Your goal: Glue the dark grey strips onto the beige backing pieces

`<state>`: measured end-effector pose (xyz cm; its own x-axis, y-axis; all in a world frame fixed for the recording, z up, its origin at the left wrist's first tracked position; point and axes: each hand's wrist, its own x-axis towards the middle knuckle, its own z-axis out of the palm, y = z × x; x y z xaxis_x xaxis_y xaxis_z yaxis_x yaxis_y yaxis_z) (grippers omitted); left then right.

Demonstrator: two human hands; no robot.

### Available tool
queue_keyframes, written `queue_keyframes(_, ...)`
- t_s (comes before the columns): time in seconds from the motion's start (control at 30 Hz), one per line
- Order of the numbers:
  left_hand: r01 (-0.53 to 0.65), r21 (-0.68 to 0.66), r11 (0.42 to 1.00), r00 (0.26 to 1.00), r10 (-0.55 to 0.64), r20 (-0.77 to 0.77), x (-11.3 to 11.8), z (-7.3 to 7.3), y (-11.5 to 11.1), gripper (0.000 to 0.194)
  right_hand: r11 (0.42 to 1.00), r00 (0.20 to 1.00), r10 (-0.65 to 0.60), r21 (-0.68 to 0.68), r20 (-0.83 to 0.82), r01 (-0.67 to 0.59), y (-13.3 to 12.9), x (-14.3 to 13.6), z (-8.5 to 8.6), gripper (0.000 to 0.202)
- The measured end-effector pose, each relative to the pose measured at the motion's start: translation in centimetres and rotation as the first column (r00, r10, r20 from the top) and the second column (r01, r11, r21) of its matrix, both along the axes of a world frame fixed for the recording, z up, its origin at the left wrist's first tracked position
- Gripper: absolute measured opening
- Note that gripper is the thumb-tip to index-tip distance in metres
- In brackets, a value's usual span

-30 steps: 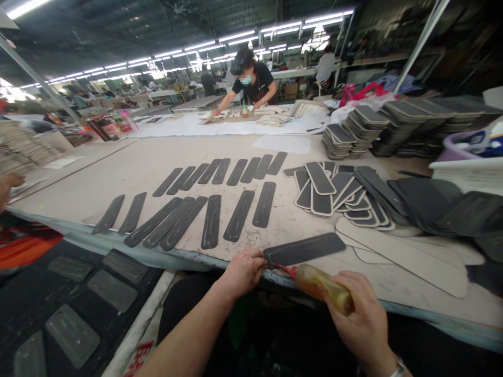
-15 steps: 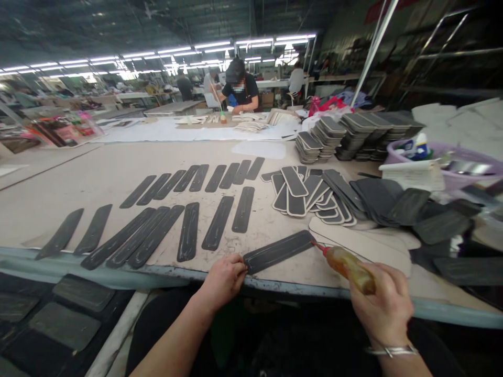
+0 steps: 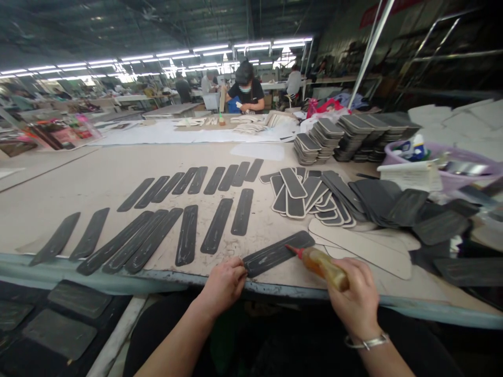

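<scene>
My left hand (image 3: 225, 285) pinches the near left end of a dark rounded strip (image 3: 277, 254) at the table's front edge. In my right hand (image 3: 356, 298) is a squeeze bottle (image 3: 324, 267) of amber liquid, tilted, its red nozzle over the strip's right half. Thin shiny lines run along the strip. To the left lie more dark strips (image 3: 186, 235) in two rows, many with similar shiny marks. Right of them sits a loose pile of dark strips with pale borders (image 3: 294, 207). Beige strips (image 3: 365, 251) rest just beyond the bottle.
Stacks of dark pieces (image 3: 320, 139) stand at the back right, near a purple basket (image 3: 456, 175) with bottles and paper. Dark pieces (image 3: 440, 225) cover the right side. Across the table a person (image 3: 247, 91) handles pale pieces. Dark panels (image 3: 58, 332) lie lower left.
My right hand and the bottle have moved left along the strip, from its far right end. More shiny lines show on it. The person across has raised a pale piece. My left hand stays put.
</scene>
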<state>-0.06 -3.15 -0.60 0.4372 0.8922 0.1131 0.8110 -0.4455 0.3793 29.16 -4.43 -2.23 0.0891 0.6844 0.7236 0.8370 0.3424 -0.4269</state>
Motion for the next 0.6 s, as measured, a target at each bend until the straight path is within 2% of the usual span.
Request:
queue_keyframes(0.07,0.012,-0.006,1.000,1.000,-0.012,0.005,0.0,0.1,0.0,0.019,0.991,0.991,-0.131,0.037,0.014,0.131,0.6,1.5,0.1,0.021)
queue_keyframes(0.13,0.021,-0.011,1.000,1.000,-0.021,0.011,0.0,0.2,0.1,0.019,0.983,0.984,-0.178,0.052,0.013,0.177,0.6,2.2,0.4,0.020)
queue_keyframes(0.2,0.021,-0.017,1.000,1.000,-0.021,0.014,0.0,0.3,0.1,0.020,0.992,0.992,-0.124,0.033,-0.010,0.124,0.3,1.9,0.9,0.019)
queue_keyframes(0.3,0.016,-0.023,1.000,1.000,-0.016,0.013,0.0,0.3,0.1,0.020,0.999,0.998,0.030,-0.031,-0.060,-0.032,-0.3,0.8,1.3,0.016)
queue_keyframes(0.37,0.012,-0.023,1.000,1.000,-0.012,0.012,0.0,0.2,0.0,0.020,0.997,0.995,0.061,-0.045,-0.079,-0.065,-0.3,0.5,1.4,0.014)
queue_keyframes(0.4,0.012,-0.025,1.000,1.000,-0.011,0.012,0.0,0.1,0.0,0.020,0.999,0.996,0.036,-0.035,-0.080,-0.039,-0.2,0.6,1.5,0.014)
queue_keyframes(0.53,0.018,-0.023,1.000,1.000,-0.018,0.014,0.0,0.0,0.1,0.018,0.979,0.976,-0.195,0.045,-0.097,0.200,0.8,2.1,1.5,0.019)
queue_keyframes(0.6,0.024,-0.013,1.000,1.000,-0.024,0.018,0.0,0.0,0.1,0.019,0.967,0.964,-0.243,0.053,-0.105,0.250,1.4,2.7,1.5,0.020)
